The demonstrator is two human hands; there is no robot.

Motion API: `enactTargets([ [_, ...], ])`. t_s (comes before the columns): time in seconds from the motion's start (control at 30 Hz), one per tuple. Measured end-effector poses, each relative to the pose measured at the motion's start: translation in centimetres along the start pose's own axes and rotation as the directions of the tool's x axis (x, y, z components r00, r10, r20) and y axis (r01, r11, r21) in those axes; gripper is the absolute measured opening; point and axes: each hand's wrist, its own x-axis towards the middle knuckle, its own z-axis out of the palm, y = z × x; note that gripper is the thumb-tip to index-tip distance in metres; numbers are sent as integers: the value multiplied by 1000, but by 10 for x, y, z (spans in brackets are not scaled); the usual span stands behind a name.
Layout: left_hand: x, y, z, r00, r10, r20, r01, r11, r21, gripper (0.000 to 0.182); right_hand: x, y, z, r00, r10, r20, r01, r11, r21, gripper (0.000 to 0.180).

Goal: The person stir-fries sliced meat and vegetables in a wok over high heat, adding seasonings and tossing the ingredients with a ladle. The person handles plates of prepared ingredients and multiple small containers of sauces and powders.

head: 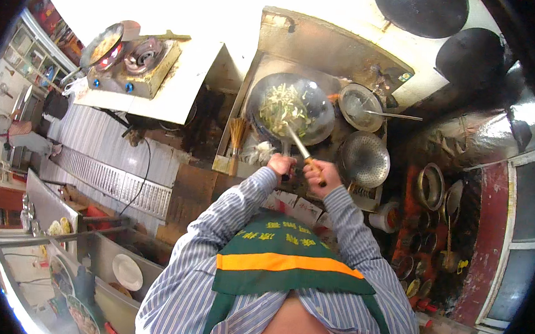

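Note:
A dark steel wok sits on the range in front of me, with pale shredded food and green pieces in it. My left hand is closed round the wok's handle at the near rim. In my right hand is a long-handled cooking utensil with a wooden grip. Its metal shaft reaches into the food, which hides the working end. Left of the handle lie a crumpled whitish cloth and a bamboo brush.
Right of the wok stand a metal basin with a utensil across it and a perforated strainer. At left, a pan of food rests over a glowing burner on a two-burner stove. Another person is at far left.

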Motion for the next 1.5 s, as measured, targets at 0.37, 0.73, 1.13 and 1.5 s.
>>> enactTargets([
  [0.37, 10, -14, 2, 974, 224, -35, -167, 812, 559, 24, 14, 0, 0, 996, -73, -43, 61, 969, -240, 13],
  [0.73, 14, -11, 0, 993, 53, -101, -24, 963, 270, 23, 4, 5, 8, 951, -263, -163, 205, 931, -303, 15],
  [1.13, -13, 2, 9, 1000, 8, 19, -8, 1000, -4, 24, -24, -40, -54, 820, -572, -39, 79, 180, -981, 50],
  [1.5, -17, -4, -1, 996, 10, 85, -1, 994, -107, 30, -96, -19, -65, 793, -595, 133, 415, 368, -832, 58],
])
